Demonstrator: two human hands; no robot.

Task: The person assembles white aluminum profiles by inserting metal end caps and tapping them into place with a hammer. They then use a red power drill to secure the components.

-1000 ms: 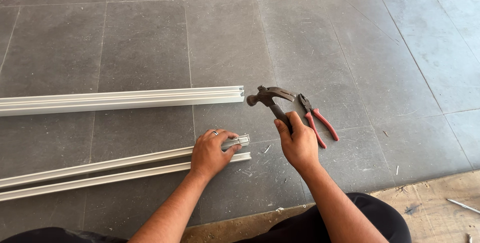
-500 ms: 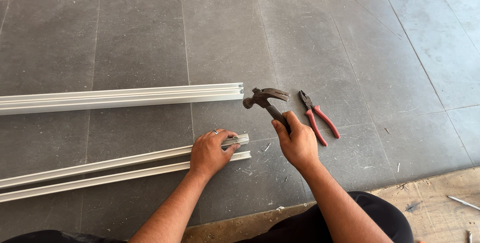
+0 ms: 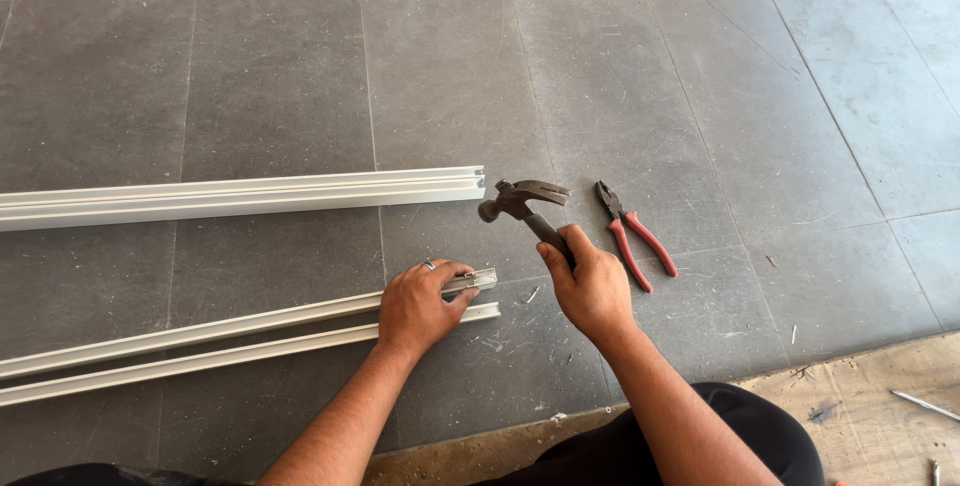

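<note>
- Since 1 s ago the claw hammer (image 3: 523,202) has swung left, away from the red-handled pliers (image 3: 632,232), w/ its head now just off the end of the far aluminium rail (image 3: 240,196); left hand hasn't shifted.
- Right hand (image 3: 592,284): fingers wrapped tight round the hammer handle, head raised above the grey tiled floor (image 3: 700,76).
- Left hand (image 3: 420,306): fingers curled over, pressing down on the near aluminium rail (image 3: 200,341) close to its right end, by a small metal end fitting (image 3: 480,278).
- Doing this well, my judgement: keep the rail pinned flat, fingers clear of the fitting, short controlled taps square to the end.
- Near rail lies on the floor in front of the person; long axis runs left-right, slightly rising to the right, open end pointing right. Hammer handle runs diagonally, head pointing up-left.
</note>
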